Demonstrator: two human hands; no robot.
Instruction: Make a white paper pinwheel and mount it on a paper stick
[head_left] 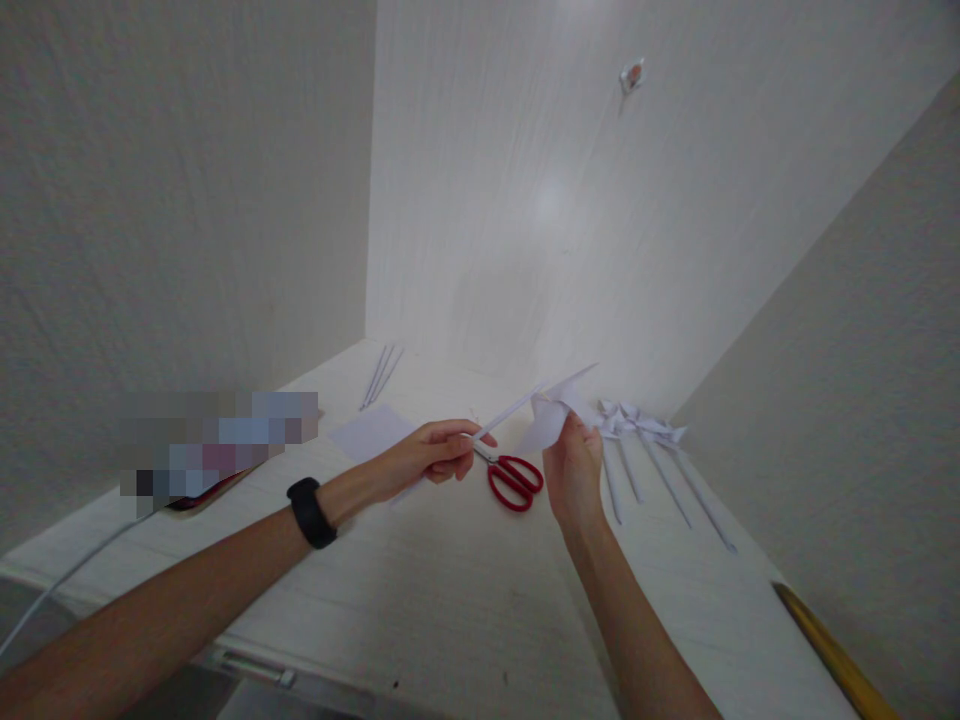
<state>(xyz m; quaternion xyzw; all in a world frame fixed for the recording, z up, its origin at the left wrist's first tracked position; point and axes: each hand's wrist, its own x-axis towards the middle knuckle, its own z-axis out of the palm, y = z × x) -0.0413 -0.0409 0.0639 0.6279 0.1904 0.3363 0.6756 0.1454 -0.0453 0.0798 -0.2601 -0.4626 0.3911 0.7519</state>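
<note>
My left hand (435,455) pinches a thin rolled white paper stick (510,408) that slants up to the right above the table. My right hand (574,470) holds a folded white paper pinwheel head (559,410), whose centre meets the upper end of the stick. Red-handled scissors (514,480) lie on the white table (450,580) between and just below both hands. A black band sits on my left wrist.
Several finished white paper pinwheels (649,440) lie in a row to the right of my right hand. A flat white paper sheet (371,432) and spare paper sticks (381,376) lie further back left. A blurred object and a white cable (67,575) sit at the left edge.
</note>
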